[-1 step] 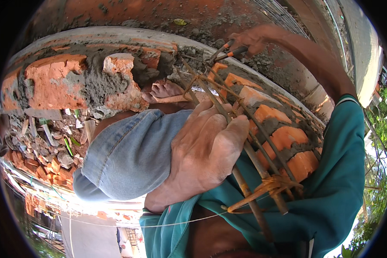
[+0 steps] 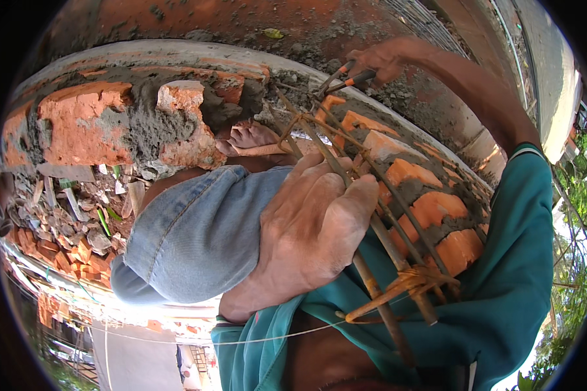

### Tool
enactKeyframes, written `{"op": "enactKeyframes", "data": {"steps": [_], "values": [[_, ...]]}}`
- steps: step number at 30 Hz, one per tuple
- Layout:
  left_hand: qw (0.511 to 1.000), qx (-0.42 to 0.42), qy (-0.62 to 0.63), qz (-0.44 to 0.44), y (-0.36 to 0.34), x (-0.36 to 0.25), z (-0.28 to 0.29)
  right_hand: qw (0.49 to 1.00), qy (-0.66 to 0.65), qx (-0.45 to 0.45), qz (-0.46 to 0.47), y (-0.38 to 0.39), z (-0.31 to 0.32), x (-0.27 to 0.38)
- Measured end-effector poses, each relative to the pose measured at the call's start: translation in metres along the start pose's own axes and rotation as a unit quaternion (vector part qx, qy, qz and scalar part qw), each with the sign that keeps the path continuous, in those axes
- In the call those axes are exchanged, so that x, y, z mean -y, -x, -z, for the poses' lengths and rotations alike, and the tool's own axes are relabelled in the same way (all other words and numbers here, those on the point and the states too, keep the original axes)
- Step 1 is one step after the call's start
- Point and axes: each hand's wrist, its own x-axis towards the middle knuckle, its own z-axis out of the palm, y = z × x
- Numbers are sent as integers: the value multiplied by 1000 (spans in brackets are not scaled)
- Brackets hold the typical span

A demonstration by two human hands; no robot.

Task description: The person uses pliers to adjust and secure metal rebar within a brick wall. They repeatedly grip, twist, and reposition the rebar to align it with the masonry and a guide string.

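My left hand point(image 2: 306, 228) is wrapped round the rusty steel bars point(image 2: 388, 244) of an upright rebar cage, its fingers partly hidden behind them. Bent ties join the bars, and one wire tie point(image 2: 404, 287) is wound about them near my chest. At the far right, my right hand point(image 2: 381, 62) grips the handles of a pair of pincers point(image 2: 355, 79), orange and black. Their jaws lie by the far part of the cage, too small to make out what is between them. A bare foot point(image 2: 251, 135) rests between the brick courses, below my denim-clad knee point(image 2: 195, 234).
A brick wall with wet mortar point(image 2: 85, 124) runs along the left. Another brick course point(image 2: 437, 208) stands behind the cage on the right. Rubble and broken brick point(image 2: 72, 221) lie at the left. A thin string point(image 2: 241, 341) crosses low in front of me.
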Motion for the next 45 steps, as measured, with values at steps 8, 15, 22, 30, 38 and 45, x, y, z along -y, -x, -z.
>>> {"op": "enactKeyframes", "data": {"steps": [8,15,22,30,38,45], "values": [[1000,-8,-3,-19,-1,4,-2,967,135,-200,78,-34,-32,-41],[1000,-6,7,-8,-1,4,-2,972,150,-160,83,-23,1,-21],[997,21,35,59,4,-2,0,938,288,-144,129,-37,95,17],[999,35,1,-28,1,6,5,947,259,-154,114,-31,87,22],[998,44,24,45,3,0,5,945,262,-163,113,-36,96,28],[999,34,11,-37,-2,8,6,965,199,-145,89,-22,73,3]]}}
